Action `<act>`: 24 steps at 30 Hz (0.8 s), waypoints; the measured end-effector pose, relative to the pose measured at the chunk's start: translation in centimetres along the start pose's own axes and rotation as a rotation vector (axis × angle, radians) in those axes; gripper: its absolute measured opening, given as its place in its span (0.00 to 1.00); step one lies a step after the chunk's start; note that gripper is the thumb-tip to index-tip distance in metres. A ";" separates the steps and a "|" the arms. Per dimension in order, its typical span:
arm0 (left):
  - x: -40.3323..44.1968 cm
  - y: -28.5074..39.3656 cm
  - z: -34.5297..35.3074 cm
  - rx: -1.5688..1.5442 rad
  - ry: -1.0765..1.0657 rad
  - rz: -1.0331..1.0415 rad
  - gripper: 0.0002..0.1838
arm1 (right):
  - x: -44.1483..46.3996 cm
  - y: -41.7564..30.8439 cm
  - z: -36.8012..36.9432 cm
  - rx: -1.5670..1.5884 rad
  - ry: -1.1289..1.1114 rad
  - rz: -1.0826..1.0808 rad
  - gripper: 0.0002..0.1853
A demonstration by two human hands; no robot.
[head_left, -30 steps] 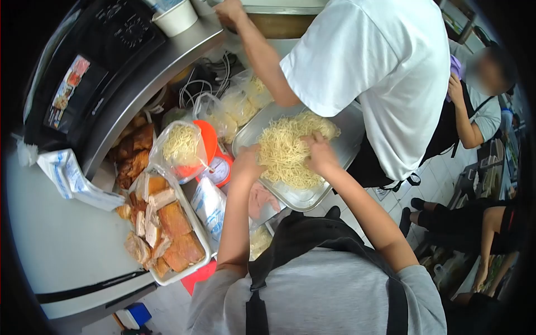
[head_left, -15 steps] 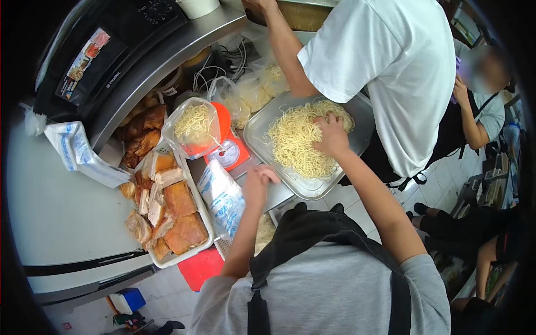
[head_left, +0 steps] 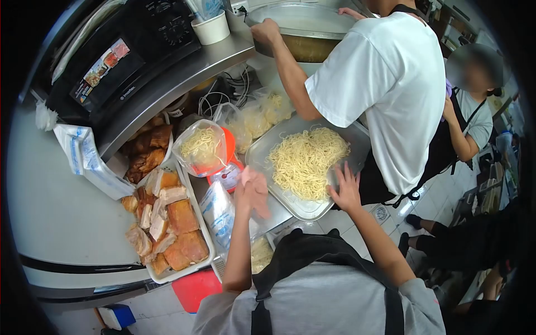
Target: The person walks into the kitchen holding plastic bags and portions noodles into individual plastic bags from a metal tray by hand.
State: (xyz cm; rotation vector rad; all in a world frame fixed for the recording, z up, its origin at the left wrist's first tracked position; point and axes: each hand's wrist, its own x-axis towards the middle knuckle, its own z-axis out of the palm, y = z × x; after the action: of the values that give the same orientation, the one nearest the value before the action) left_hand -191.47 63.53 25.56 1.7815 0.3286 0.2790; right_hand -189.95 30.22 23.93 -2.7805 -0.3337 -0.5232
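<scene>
A heap of yellow noodles (head_left: 307, 162) lies in a metal tray (head_left: 311, 211). At the heap's near right edge is my right hand (head_left: 347, 192), fingers spread, holding nothing. My left hand (head_left: 243, 195) is closed on a pink cloth (head_left: 258, 192), just left of the tray. Beyond it stands an orange kitchen scale (head_left: 228, 174), carrying a clear plastic bag with noodles (head_left: 201, 144) inside. A white plastic bag with blue print (head_left: 218, 209) lies beside my left forearm.
A white tray (head_left: 209, 254) of roasted meat pieces stands at left. Bagged noodles (head_left: 259, 114) lie behind the metal tray. A co-worker in a white shirt (head_left: 385, 67) holds a large pot (head_left: 307, 47); another person (head_left: 474, 111) stands at right. A black oven (head_left: 128, 67) sits on the steel shelf.
My right hand has come out of the noodles toward the near edge, its fingers opening. The pink cloth now shows spread out in my left hand. The view has shifted slightly.
</scene>
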 end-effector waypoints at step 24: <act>-3.3 8.1 -2.9 -0.851 -0.532 -0.214 0.39 | 0.7 -6.1 -3.4 0.753 0.080 0.235 0.13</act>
State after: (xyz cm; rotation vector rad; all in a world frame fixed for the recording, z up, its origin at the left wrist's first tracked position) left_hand -194.98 63.20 34.02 0.9132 -0.0026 -0.1973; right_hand -192.08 34.91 28.74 -2.0277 -0.1375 -0.3508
